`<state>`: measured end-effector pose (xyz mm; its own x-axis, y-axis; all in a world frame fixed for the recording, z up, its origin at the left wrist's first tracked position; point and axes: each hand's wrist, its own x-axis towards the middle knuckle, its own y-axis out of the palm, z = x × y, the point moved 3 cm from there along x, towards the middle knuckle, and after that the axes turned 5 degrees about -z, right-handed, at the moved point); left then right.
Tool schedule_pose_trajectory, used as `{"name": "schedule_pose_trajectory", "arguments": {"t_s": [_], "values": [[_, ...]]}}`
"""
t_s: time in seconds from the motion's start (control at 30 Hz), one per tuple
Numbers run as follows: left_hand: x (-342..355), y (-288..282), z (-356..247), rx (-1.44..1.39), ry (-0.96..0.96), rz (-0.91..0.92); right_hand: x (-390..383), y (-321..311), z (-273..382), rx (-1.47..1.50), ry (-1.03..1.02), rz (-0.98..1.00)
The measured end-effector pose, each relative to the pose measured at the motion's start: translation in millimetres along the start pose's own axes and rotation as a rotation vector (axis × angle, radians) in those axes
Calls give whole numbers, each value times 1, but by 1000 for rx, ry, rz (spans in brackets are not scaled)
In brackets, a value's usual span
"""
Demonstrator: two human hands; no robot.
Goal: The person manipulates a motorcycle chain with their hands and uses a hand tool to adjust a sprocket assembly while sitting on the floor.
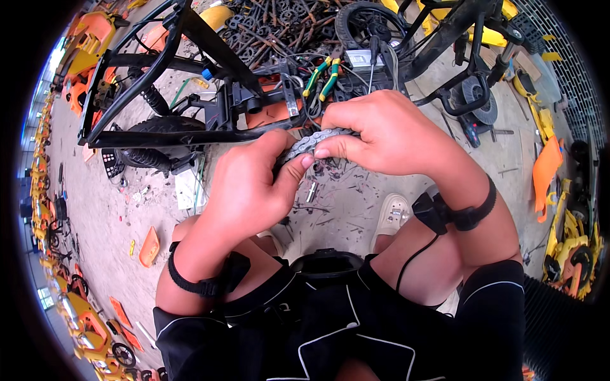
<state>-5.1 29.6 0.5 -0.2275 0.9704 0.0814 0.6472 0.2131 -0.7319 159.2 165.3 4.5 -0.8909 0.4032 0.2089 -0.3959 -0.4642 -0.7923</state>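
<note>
A silver-grey roller chain (318,138) runs between my two hands at the centre. My left hand (253,181) is closed on the chain's left part, its thumb pressed against the links. My right hand (375,133) pinches the right part, thumb below and curled fingers above, close to the left thumb. Both chain ends are hidden by my fingers. Just beyond my hands are a black metal vehicle frame (165,137), green-and-yellow-handled pliers (328,81) and a long screwdriver (373,60).
A pile of rusty parts (279,25) lies behind the frame, beside a black tyre (347,25). Yellow and orange vehicles (92,305) line the left; orange panels (546,171) lie at right. A small metal piece (312,190) and an orange plastic part (149,247) are on the floor (324,222).
</note>
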Motion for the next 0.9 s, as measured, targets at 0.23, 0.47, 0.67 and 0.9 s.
{"name": "schedule_pose_trajectory", "arguments": {"t_s": [0.23,0.47,0.67,0.9], "values": [[-4,-7,-3,20,-2,-19,2,0,6,68,2,-10],[-6,-9,-2,32,13,-59,-1,1,16,36,97,-69],[-9,-13,-3,-1,74,-84,-9,-1,25,2,70,-127],[-11,-15,-3,-25,66,-79,-10,5,30,6,74,-223]]}}
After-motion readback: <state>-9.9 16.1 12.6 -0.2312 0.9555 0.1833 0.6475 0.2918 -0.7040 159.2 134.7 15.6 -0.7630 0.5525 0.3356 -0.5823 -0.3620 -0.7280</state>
